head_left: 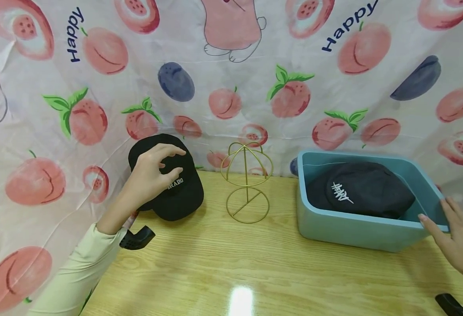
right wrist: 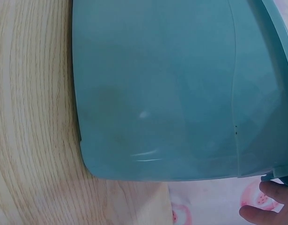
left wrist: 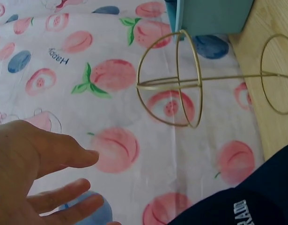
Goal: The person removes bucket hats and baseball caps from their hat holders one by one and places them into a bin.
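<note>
A black cap (head_left: 185, 193) with white lettering leans against the cloth at the left. My left hand (head_left: 152, 171) hovers over this cap with thumb and fingers curved apart, holding nothing. In the left wrist view, the cap (left wrist: 256, 197) shows at the lower right, apart from the hand (left wrist: 45, 173). A gold wire hat stand (head_left: 246, 186) stands upright mid-table. On the right, a blue-green bin (head_left: 346, 230) contains dark cap(s), one a black cap (head_left: 373, 188) with white writing. My right hand (head_left: 456, 237) rests at the bin's right front corner, thumb and fingers loosely extended along its rim.
A fruit-patterned cloth (head_left: 239, 74) hangs behind the wooden table (head_left: 215, 259) and along its left side. Black wrist mounts (head_left: 137, 238) show below the hands. Light glares off the table's front.
</note>
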`<state>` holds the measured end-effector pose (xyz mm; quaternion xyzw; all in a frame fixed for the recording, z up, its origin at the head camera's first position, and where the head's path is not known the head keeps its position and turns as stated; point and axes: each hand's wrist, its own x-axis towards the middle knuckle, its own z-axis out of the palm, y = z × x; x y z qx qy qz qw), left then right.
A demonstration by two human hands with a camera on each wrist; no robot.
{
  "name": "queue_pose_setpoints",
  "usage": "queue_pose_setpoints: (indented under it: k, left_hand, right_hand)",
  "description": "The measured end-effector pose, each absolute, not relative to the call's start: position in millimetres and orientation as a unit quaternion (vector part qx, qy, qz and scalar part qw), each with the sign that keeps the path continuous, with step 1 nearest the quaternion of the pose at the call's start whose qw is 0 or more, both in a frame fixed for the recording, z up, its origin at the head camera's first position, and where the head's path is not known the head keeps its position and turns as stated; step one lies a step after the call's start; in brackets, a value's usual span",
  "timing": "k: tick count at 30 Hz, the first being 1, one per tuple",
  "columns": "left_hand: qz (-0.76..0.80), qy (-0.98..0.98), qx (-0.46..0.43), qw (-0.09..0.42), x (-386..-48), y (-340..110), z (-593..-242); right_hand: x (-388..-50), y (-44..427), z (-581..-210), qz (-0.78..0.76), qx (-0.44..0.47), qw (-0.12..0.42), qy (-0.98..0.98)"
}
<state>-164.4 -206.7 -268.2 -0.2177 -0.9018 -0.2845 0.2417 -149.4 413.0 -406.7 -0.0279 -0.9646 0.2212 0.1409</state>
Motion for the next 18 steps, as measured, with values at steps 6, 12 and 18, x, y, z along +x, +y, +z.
queue_pose_setpoints:
  k: [6, 12, 18]
  left_hand:
    - [-0.280, -0.916, -0.174, 0.227, -168, -217, -269]
    - [-0.263, -0.932, -0.133, 0.209, -172, -222, -271]
    - [-0.272, -0.931, -0.111, 0.214, -183, -233, -275]
  right_hand:
    - [-149, 414, -407, 0.221, -0.032, 0.139, -0.965]
    - [-148, 415, -407, 0.223, -0.022, 0.143, -0.964]
    - [-147, 416, -411, 0.222, -0.020, 0.145, -0.964]
